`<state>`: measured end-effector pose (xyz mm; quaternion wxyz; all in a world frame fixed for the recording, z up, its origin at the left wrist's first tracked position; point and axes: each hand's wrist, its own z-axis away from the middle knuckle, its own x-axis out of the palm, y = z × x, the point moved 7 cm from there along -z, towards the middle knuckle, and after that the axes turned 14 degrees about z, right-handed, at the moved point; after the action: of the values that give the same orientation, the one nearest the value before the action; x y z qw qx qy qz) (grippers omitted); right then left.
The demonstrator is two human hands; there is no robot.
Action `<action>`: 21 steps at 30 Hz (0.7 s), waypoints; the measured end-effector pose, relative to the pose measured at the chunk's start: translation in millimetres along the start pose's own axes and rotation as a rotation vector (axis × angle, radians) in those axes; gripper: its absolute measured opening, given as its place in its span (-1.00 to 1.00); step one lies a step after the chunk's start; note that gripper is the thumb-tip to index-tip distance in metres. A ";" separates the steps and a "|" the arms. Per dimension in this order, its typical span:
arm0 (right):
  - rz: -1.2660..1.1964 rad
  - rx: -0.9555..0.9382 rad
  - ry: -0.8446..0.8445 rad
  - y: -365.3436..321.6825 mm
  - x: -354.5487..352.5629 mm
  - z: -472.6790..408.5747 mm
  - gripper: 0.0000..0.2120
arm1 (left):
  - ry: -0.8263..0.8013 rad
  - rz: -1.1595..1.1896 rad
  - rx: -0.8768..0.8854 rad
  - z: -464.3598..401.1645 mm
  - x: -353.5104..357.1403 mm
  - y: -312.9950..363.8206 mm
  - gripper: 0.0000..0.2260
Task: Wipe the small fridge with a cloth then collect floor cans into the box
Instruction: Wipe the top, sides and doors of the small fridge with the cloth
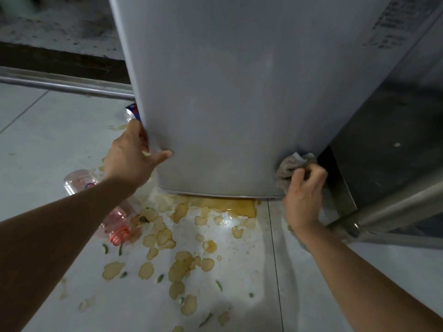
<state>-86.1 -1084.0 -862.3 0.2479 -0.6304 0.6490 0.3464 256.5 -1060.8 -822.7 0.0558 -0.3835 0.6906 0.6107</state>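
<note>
Standing on a stained tile floor [239,295], the grey fridge [227,92] was gripped at its lower left edge by the left hand [130,156], thumb across the front. The right hand [303,195] clutched a bunched cloth [291,165] against the lower right corner. A clear bottle [105,212] lay near yellowish puddles [230,207].

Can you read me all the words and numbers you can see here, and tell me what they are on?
No text here can be read.
Sticker at the top right of the fridge: lines of small print, too blurred to read.
Label on the plastic bottle lying on the floor: a blue and red mark, too small to read.
Blue and red packet behind the fridge's left edge: no letters can be made out.
</note>
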 end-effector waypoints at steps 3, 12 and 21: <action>-0.040 0.076 -0.216 10.6 43.3 30.1 -0.83 | 0.022 0.005 0.003 0.0 -0.8 -1.4 -0.56; -0.392 0.559 -0.371 -23.4 31.7 37.4 -0.53 | -0.030 -0.018 -0.013 -1.0 -1.4 1.7 -0.55; -0.562 0.565 -0.393 -122.9 16.5 36.4 -0.62 | -0.045 -0.054 -0.017 -1.5 -1.0 3.8 -0.51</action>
<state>30.1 -1062.6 -914.9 0.6136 -0.6121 0.4622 0.1878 255.5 -1061.8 -818.7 0.0848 -0.3886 0.6733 0.6232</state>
